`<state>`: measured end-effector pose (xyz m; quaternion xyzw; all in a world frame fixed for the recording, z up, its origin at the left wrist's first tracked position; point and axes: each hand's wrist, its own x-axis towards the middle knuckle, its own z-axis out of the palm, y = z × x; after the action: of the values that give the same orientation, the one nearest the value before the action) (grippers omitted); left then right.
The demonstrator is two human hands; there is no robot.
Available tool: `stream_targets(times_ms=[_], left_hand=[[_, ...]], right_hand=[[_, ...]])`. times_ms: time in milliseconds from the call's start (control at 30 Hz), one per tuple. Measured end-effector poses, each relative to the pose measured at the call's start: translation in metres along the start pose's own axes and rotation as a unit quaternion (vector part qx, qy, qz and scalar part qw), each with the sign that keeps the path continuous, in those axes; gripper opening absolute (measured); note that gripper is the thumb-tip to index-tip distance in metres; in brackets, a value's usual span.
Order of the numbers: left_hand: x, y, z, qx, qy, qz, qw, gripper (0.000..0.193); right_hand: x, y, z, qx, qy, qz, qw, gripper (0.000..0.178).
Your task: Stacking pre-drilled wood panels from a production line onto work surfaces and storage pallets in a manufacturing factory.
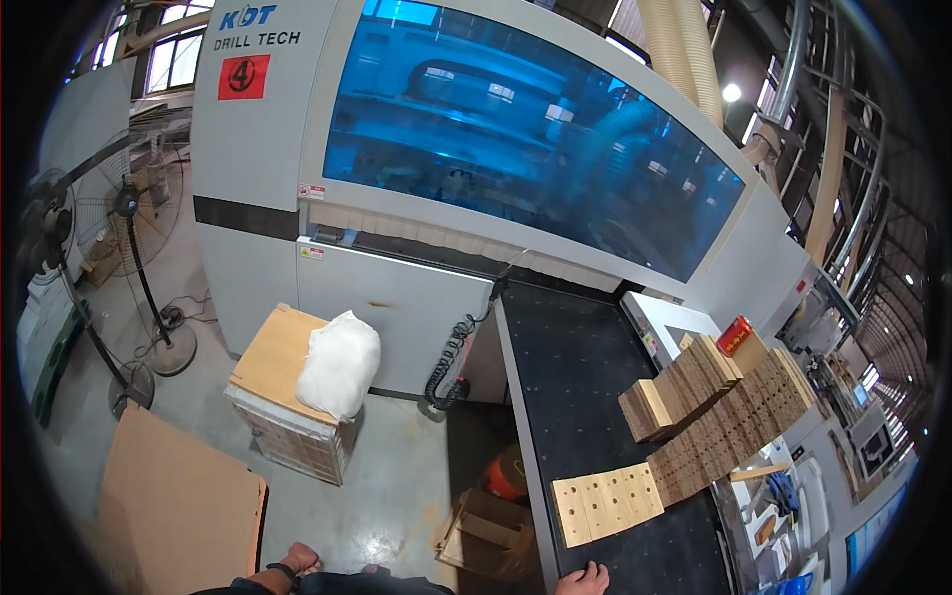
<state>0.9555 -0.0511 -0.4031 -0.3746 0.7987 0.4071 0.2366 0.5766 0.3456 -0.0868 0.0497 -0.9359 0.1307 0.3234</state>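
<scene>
My left hand (pixel 302 558), with a black band at the wrist, hangs low near my body with its fingers curled in; I see nothing in it. At the lower edge, my right hand (pixel 583 579) rests on the near part of the black machine table (pixel 565 367), fingers apart and holding nothing. Just beyond it lies a row of pale drilled wooden boards (pixel 607 504), dotted with holes. Long stacks of drilled board strips (pixel 734 426) continue from that row to the right, and a shorter stack (pixel 684 387) stands behind them.
A large grey drilling machine (pixel 397 288) with a blue window (pixel 526 129) fills the back. A white bundle (pixel 339 365) sits on a wood-topped stand (pixel 273 357). Brown sheets (pixel 178 496) lie left, near pedestal fans (pixel 134 238). A coiled black hose (pixel 453 362) hangs beside the table. A red can (pixel 734 335) tops the stacks.
</scene>
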Motion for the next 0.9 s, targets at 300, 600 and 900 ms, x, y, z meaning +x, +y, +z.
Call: stream_targets(times_ms=[300,600,900], left_hand=[[-0.045,0.081,-0.057,-0.247,0.009,-0.183,0.951,0.025],[-0.006,0.007,-0.023,-0.092,-0.027,-0.127,0.987,0.026],[-0.001,-0.003,-0.023,0.014,-0.028,-0.077,0.997,0.025]], right_hand=[[0.001,0.000,0.004,-0.016,0.007,-0.002,1.000,0.025],[-0.001,0.001,0.008,-0.012,0.022,-0.010,1.000,0.025],[-0.003,0.005,0.004,-0.010,0.024,0.003,1.000,0.024]])
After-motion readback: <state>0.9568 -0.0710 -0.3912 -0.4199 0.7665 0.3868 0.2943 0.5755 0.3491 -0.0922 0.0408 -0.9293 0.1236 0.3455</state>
